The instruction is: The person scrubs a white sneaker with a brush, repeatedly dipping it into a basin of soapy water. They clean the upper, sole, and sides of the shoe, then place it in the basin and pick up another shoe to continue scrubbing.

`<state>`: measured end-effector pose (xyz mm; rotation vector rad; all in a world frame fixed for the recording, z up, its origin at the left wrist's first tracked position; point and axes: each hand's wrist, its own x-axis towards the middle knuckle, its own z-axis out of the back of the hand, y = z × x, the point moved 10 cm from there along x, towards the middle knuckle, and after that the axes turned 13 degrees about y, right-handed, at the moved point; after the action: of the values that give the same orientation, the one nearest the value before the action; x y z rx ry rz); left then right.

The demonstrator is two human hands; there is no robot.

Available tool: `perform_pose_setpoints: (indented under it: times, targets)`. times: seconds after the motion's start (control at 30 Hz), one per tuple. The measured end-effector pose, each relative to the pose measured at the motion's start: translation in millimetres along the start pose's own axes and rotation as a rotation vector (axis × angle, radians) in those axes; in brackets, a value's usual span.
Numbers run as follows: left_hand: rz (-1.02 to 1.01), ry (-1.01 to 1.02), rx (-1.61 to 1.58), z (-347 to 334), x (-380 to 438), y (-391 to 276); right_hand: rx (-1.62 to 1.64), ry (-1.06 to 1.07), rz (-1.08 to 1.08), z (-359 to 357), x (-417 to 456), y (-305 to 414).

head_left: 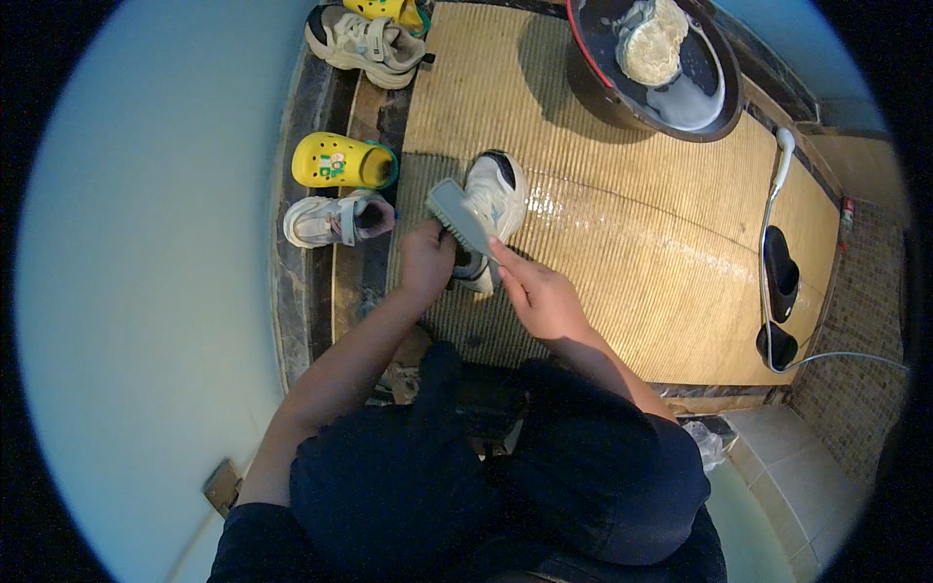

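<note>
A white sneaker with a black toe (499,191) rests on the ribbed yellowish mat, its toe pointing away from me. My left hand (428,255) grips it at the left side near the ankle opening; the fingertips are partly hidden. In my right hand (543,295) is a grey scrubbing brush with pale bristles (462,211), held by its handle. The brush head lies over the left side of the sneaker, bristles facing left and down. Whether the bristles touch the shoe, I cannot tell.
Left on the stone ledge stand a yellow clog (332,160), a small strapped sneaker (328,221) and another white sneaker (364,45). A dark basin (609,109) holds sudsy water and a pale soaked item (651,47). Rightward lie a shower head (783,157), its hose and black slippers (781,273).
</note>
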<state>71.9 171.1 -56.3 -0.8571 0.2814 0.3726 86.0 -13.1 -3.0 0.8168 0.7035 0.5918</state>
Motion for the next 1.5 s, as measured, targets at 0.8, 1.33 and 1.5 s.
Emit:
perform_pose_setpoints:
  times: [0.8,1.33,1.5]
  targets:
    - [-0.247,0.143,0.020,-9.6,-10.3,-10.9,-0.559,-0.157,-0.062,38.0,4.1,-54.6]
    - [-0.085,0.121,-0.226,-11.7,-5.2,-2.1,-0.420,-0.181,0.011,18.0,8.3,-79.1]
    - [-0.186,0.119,0.100,-3.5,-9.8,-31.1,-0.209,-0.238,-0.022,17.5,0.8,-68.0]
